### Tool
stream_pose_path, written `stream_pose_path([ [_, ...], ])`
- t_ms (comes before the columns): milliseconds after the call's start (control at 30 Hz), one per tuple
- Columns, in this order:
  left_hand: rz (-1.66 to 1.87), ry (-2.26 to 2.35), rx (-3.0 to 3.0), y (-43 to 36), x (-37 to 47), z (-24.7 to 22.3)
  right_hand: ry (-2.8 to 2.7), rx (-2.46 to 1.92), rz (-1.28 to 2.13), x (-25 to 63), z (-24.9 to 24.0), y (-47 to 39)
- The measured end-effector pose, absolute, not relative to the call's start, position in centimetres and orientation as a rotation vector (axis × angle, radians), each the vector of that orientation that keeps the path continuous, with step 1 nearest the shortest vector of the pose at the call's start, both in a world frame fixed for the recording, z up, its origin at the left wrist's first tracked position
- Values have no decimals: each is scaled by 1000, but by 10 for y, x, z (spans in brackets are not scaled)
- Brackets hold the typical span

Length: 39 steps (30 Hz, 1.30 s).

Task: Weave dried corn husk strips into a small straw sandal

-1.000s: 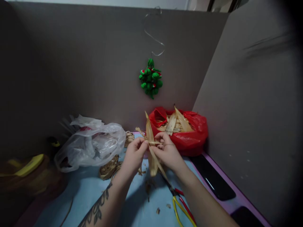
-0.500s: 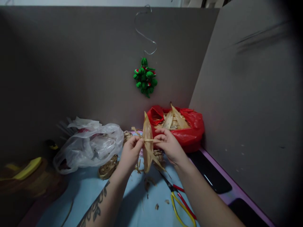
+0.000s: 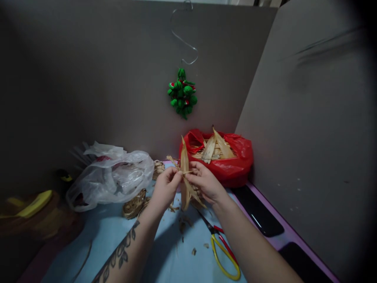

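L fingers (image 3: 177, 178) pinch strip (image 3: 186, 172) across husk (image 3: 185, 157); R fingers (image 3: 193, 179), part-hidden, prob. too.

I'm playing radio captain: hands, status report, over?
Left hand, right hand pinching dried husk. Husk held over blue tabletop. Scissors lying nearer, red bag behind.

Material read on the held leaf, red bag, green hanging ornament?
Held leaf: probably dried plant husk, matte; pale tan, thin, tapering.
Red bag: likely plastic film, semi-gloss; highlights along crumpled folds.
Green hanging ornament: perhaps yarn, matte; rounded, bumpy lobes, stitches unclear.
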<state>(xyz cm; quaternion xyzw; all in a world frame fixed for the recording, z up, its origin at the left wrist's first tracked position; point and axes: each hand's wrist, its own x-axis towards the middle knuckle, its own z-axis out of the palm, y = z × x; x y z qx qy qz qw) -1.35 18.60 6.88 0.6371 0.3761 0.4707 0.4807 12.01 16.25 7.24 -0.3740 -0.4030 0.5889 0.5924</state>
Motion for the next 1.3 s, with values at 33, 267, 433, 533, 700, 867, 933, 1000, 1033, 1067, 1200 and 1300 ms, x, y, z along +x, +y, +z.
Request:
stream_pose_path([
  [33,1150,947,1586,186,-13,69,-933,-864,1374,120,73,163],
  [267,1154,942,1557,186,-13,67,-966,-869,1302,122,68,168],
  [433,1158,957,1597,186,-13,67,-1065,-920,1226,123,62,170],
  [533,1182,977,1596,185,-12,66,-1117,-978,1180,122,62,169],
  [700,1220,995,1572,187,-11,62,-1131,-1033,1190,119,64,166],
  [867,1147,850,1242,195,-12,55,-1006,-952,1299,125,63,169],
  [933,1116,812,1115,199,-16,56,-919,-965,1301,134,63,173],
  [1000,1128,812,1046,206,-23,59,-830,-978,1272,145,63,177],
  [1033,1162,834,1038,209,-28,61,-794,-983,1226,150,63,179],
  [1067,1234,861,1043,213,-33,63,-765,-991,1156,156,64,181],
  [1200,1400,938,1101,225,-61,73,-670,-1011,813,180,69,185],
  [1300,1490,964,1087,229,-81,81,-589,-964,669,199,74,180],
])
